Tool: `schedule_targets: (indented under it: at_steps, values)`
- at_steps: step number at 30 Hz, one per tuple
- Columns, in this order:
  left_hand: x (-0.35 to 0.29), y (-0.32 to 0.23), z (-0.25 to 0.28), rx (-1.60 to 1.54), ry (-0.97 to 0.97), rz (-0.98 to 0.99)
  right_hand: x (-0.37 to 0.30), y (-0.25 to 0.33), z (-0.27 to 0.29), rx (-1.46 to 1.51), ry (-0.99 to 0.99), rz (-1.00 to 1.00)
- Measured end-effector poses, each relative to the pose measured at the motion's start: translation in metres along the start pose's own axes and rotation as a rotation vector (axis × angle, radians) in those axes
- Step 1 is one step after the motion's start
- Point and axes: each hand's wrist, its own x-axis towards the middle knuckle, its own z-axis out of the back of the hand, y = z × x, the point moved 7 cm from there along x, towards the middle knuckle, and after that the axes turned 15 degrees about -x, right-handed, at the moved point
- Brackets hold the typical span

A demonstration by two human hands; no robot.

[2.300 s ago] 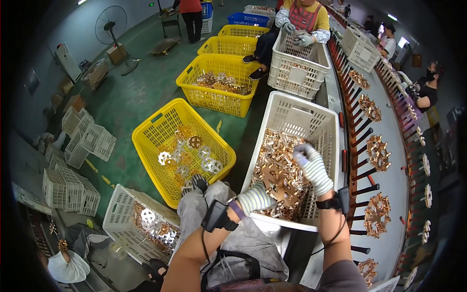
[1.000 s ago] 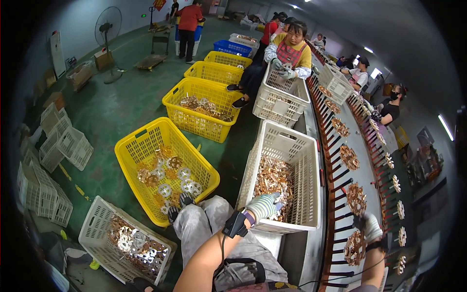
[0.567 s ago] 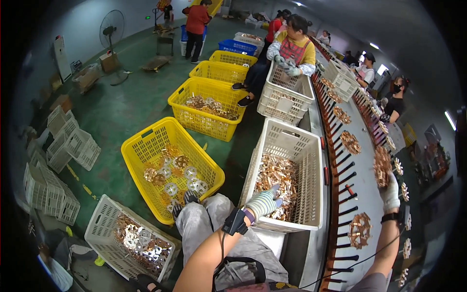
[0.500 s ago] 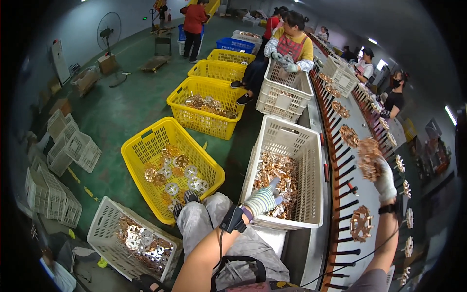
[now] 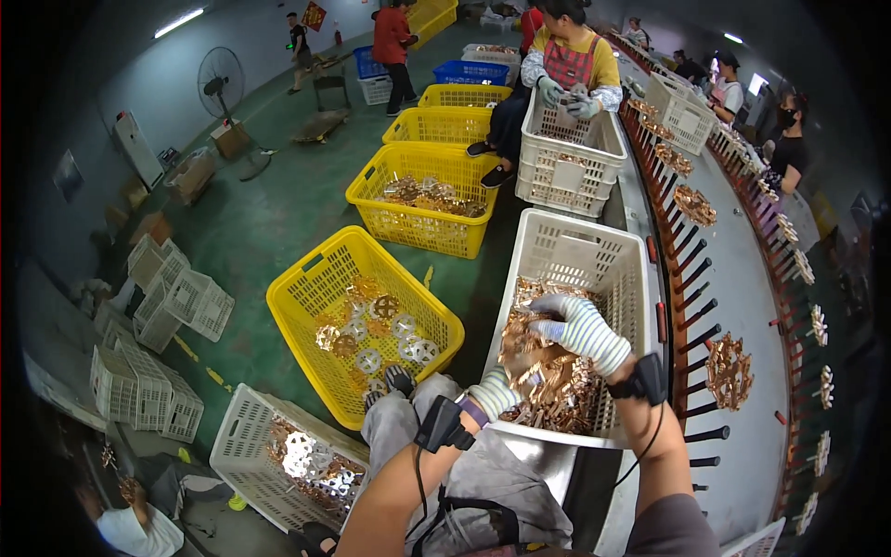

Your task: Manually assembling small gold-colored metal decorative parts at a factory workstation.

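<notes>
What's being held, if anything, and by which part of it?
Apparently a blurred copper-coloured metal part: left hand at its lower-left edge, right hand at its upper edge. Exact finger contact can't be told.

Left hand [image 5: 495,392] and right hand [image 5: 575,325] wear striped gloves [image 5: 608,346]; black wrist units [image 5: 438,425] trail black cables [image 5: 424,501]. Left wristband [image 5: 473,409] purple. Right sleeve [image 5: 675,526] dark grey; trousers [image 5: 487,497] mottled grey.
</notes>
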Motion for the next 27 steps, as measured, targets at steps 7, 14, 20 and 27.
schedule_targets:
  at_steps: [7,14,20,27]
  values:
    - [0.054,-0.005,-0.032,1.629,0.175,0.003,-0.014,-0.079,0.023,0.12,-0.095,-0.182]
    - [0.079,-0.019,-0.057,1.626,0.045,-0.303,0.002,-0.111,0.006,0.348,0.022,-0.241]
    - [0.078,-0.02,-0.049,1.496,-0.021,0.147,-0.003,-0.111,0.004,0.5,-0.064,-0.297]
    - [0.067,0.004,-0.042,1.346,0.15,0.349,-0.014,-0.057,0.01,0.18,-0.023,0.006]
